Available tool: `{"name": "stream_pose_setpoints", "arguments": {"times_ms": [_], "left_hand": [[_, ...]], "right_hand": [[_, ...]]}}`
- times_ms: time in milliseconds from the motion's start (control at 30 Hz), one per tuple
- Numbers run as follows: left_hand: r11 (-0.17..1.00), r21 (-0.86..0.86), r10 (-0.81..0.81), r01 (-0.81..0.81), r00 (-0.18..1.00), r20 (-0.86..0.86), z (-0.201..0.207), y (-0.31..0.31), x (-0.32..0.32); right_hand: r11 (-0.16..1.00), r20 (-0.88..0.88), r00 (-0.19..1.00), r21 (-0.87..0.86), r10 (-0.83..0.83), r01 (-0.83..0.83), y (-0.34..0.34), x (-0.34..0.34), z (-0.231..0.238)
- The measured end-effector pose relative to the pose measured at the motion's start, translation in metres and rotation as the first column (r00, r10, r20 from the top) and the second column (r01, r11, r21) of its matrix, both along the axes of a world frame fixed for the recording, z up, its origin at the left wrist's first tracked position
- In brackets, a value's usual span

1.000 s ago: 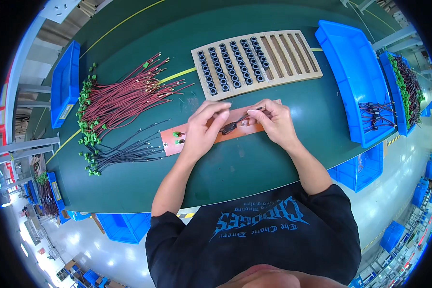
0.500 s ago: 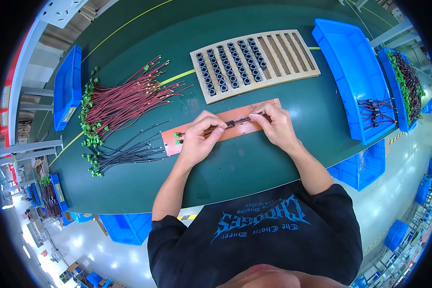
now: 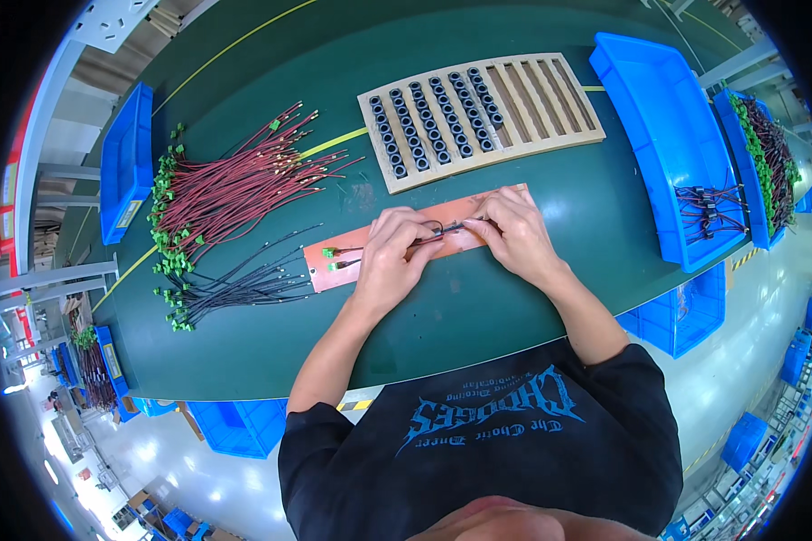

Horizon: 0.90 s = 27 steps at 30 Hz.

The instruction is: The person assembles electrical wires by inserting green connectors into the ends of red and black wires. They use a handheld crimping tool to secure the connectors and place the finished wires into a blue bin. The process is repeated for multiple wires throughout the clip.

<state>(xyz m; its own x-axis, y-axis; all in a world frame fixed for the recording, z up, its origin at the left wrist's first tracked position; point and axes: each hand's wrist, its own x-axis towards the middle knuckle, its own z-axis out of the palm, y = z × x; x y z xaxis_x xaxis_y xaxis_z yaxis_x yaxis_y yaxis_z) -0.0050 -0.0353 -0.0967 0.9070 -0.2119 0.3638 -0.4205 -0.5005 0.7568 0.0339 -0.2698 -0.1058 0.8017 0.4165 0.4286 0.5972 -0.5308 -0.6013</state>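
Dark wires [image 3: 449,228] pinched by left fingers [image 3: 406,224] and right fingers [image 3: 495,215] mid-frame; bundles [image 3: 708,215] at right look done, tons of upper-left red leads [image 3: 232,176] still loose.

Green table [image 3: 465,316] — glossy pale floor [image 3: 735,361] below, white glare [image 3: 145,454] on it — grey metal rails [image 3: 54,277] at left.
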Motion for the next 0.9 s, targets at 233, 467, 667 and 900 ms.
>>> {"name": "stream_pose_setpoints", "arguments": {"times_ms": [233, 467, 667, 900], "left_hand": [[0.996, -0.077, 0.027, -0.034, 0.996, -0.084, -0.005, 0.007, 0.000], [0.998, -0.057, 0.025, -0.031, 0.993, -0.119, -0.002, 0.007, -0.001], [0.997, 0.025, 0.071, -0.069, 0.990, -0.120, 0.008, -0.001, 0.000], [0.965, 0.257, 0.028, -0.043, 0.998, 0.059, 0.012, 0.002, 0.004]], "right_hand": [[0.996, -0.001, 0.997, -0.053, -0.076, 0.076, 0.003, -0.002, 0.002], [0.990, -0.067, 0.990, -0.069, -0.125, 0.121, -0.009, 0.004, 0.007], [0.992, -0.094, 0.989, -0.076, -0.112, 0.105, -0.024, 0.009, 0.007], [0.996, -0.057, 0.995, 0.043, -0.078, 0.080, -0.026, 0.010, 0.000]]}}
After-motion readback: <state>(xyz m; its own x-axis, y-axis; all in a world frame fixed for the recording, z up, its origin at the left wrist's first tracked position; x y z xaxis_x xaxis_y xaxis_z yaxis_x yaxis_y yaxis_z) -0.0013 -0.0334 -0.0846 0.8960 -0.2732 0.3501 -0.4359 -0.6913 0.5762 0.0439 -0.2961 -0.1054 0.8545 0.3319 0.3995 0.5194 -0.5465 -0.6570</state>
